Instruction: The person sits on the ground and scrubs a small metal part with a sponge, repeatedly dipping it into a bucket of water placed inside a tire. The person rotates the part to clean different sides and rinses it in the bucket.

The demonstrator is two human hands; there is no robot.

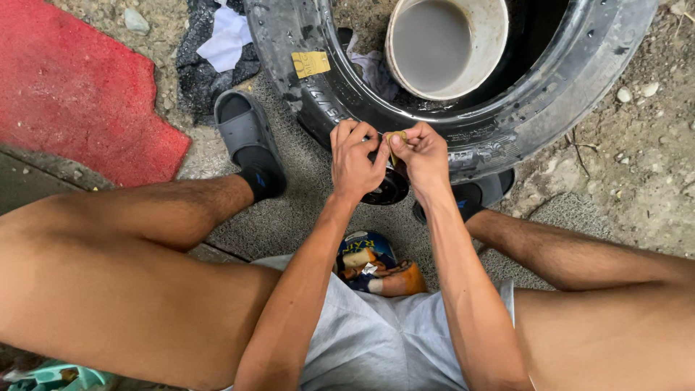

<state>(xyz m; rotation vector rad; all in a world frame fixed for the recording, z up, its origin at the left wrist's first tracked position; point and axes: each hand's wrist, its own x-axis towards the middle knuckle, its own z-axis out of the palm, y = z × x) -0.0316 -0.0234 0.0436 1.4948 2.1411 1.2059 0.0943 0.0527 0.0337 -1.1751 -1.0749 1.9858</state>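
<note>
- Far L: red mat (79, 87) lies flat on gravel ground (637, 145), w/ a grey concrete edge just below it.
- Top, L of centre: black cloth (190, 72) w/ a white rag (226, 40) on it, touching the tyre's L side.
- Grey slide sandal (246, 130) on a black-socked foot, just L of the tyre, on grey carpet (289, 217).
- Black tyre (304, 80) lies flat, top centre; yellow sticker (310, 64) on its sidewall; white bucket (447, 45) stands inside the ring.
- Left hand (356, 161) over the tyre's near edge, thumb & fingers pinched tight on a small tan strip (394, 139).
- Right hand (421, 156) touches the L one, fingertips pinched on the same strip, which sits btwn both hands just above the sidewall.
- Small black round tin (387, 190) under the hands, on the carpet.
- Blue printed tin (365, 257) lies btwn the knees, near grey shorts (384, 340).
- Bottom L corner: teal plastic item (54, 378), partly cut off.
</note>
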